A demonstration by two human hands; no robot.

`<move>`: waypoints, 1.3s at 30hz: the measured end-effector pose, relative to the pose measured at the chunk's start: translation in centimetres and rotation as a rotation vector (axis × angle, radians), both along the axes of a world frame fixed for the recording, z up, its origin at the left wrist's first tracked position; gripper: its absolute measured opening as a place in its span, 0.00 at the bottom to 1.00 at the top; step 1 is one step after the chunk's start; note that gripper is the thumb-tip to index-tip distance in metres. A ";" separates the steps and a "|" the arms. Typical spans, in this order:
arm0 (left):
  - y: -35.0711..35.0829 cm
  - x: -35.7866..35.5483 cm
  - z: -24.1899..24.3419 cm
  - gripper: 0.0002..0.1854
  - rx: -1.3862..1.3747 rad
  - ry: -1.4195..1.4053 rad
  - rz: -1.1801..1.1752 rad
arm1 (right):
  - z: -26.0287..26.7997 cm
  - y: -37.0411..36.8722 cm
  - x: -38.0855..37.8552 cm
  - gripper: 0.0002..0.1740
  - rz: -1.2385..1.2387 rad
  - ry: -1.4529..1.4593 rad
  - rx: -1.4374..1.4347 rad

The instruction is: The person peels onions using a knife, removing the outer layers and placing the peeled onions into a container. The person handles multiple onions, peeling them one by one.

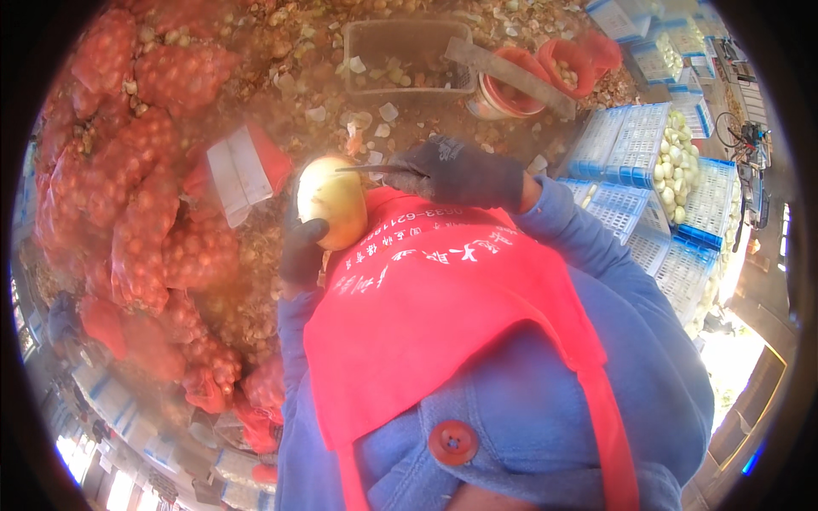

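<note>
My left hand [303, 246], in a dark glove, grips a large pale yellow onion [332, 203], the thumb over its lower left side. My right hand [457, 171], gloved in dark grey, is closed on a small knife [361, 169]; its thin blade lies over the upper part of the onion. The knife's handle is mostly hidden inside the glove. Below the hands a red apron [434, 281] bearing white writing covers my front, over a blue jacket.
Red mesh sacks of onions [147, 211] are piled at left. Ahead are a grey plastic tub [409, 89], a white bucket [505, 102] and a flat board [505, 70]. Crates [639, 147] and peeled onions [674, 160] stand at right. Onion skins litter the ground.
</note>
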State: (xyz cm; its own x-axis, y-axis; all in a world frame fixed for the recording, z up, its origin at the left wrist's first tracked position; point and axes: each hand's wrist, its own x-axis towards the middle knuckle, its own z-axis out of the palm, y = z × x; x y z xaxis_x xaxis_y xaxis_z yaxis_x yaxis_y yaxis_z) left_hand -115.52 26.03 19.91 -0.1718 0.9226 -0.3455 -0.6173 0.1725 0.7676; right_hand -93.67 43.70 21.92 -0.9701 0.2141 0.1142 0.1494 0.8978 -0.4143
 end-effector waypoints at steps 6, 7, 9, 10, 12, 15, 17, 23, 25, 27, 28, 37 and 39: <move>-0.1 -0.2 -0.4 0.52 0.033 -0.038 0.000 | 2.2 0.1 -1.5 0.20 0.133 0.087 0.078; -0.4 -0.2 -0.9 0.52 0.028 -0.060 0.019 | 1.8 -0.2 -1.7 0.19 0.129 0.155 0.128; -1.4 0.1 -2.0 0.50 0.015 -0.086 0.112 | 0.6 -0.7 -0.8 0.17 0.132 0.115 0.135; -1.9 0.2 -2.5 0.50 0.017 -0.095 0.170 | 0.2 -0.7 0.6 0.16 0.154 0.014 0.099; -3.2 -0.1 -2.8 0.48 -0.007 -0.186 0.227 | 0.0 -0.9 1.7 0.15 0.039 -0.141 -0.040; -3.1 -0.3 -2.6 0.47 0.034 -0.251 0.154 | 2.4 -2.1 1.3 0.14 -0.359 -0.188 -0.592; -2.2 0.0 -1.9 0.47 0.027 -0.194 0.117 | 4.3 -3.3 -0.9 0.13 -0.612 -0.035 -1.269; -1.0 1.0 -0.7 0.48 -0.022 -0.074 0.151 | 2.4 -3.7 -0.3 0.12 -0.042 0.074 0.289; -0.9 1.0 -0.7 0.47 -0.025 -0.090 0.129 | 2.2 -3.5 -0.7 0.12 -0.062 -0.085 0.121; -0.9 1.0 -0.8 0.47 -0.034 -0.109 0.123 | 2.3 -3.6 -1.3 0.13 -0.112 -0.202 0.048; -0.9 1.0 -0.8 0.46 -0.032 -0.098 0.112 | 2.7 -3.8 -1.7 0.13 -0.152 -0.241 0.060; -0.2 1.6 0.7 0.44 -0.044 -0.146 0.094 | 2.7 -4.1 -0.5 0.34 -0.036 -0.098 0.307; -0.1 1.6 0.8 0.43 -0.057 -0.161 0.106 | 2.6 -4.1 -0.3 0.34 -0.033 -0.091 0.217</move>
